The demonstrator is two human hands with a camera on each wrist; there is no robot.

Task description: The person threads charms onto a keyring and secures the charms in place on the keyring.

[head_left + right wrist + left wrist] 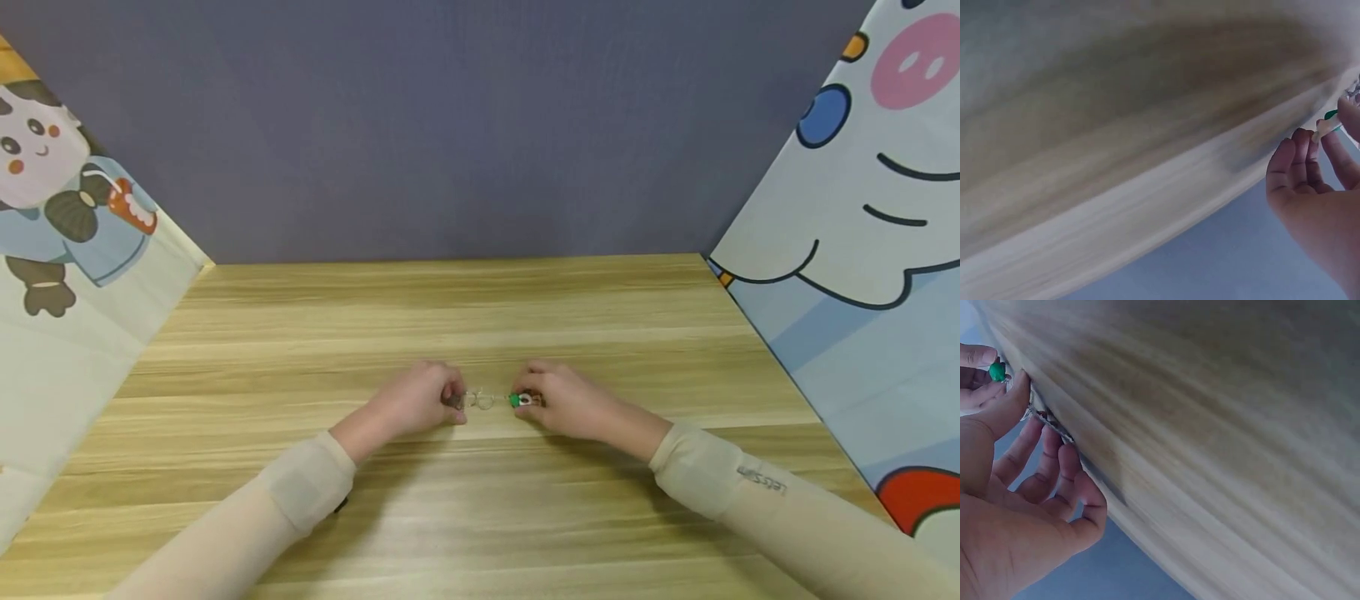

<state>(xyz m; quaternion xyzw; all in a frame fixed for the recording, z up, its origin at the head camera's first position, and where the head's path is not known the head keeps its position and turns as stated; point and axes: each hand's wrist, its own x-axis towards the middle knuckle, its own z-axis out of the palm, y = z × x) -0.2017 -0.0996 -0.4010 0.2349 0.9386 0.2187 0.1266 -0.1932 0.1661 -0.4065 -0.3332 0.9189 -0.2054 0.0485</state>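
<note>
A small keychain-like piece is stretched between the two hands over the middle of the table. My left hand (420,400) pinches its left end, a small dark part (455,402) mostly hidden by the fingers. Thin metal rings (485,402) and a fine link span the gap. With thumb and fingers, my right hand (573,404) grips the other end, a small charm (526,400) with a green top and a white and brown body. In the left wrist view, a metal chain (1055,428) runs by the left fingertips. The right wrist view shows the charm's pale edge (1325,127) between the fingers.
The wood-grain table (480,508) lies beneath both hands. A dark grey-blue panel (457,133) stands along its back edge. Cartoon-printed panels flank it, one on the left (90,333) and one on the right (847,208).
</note>
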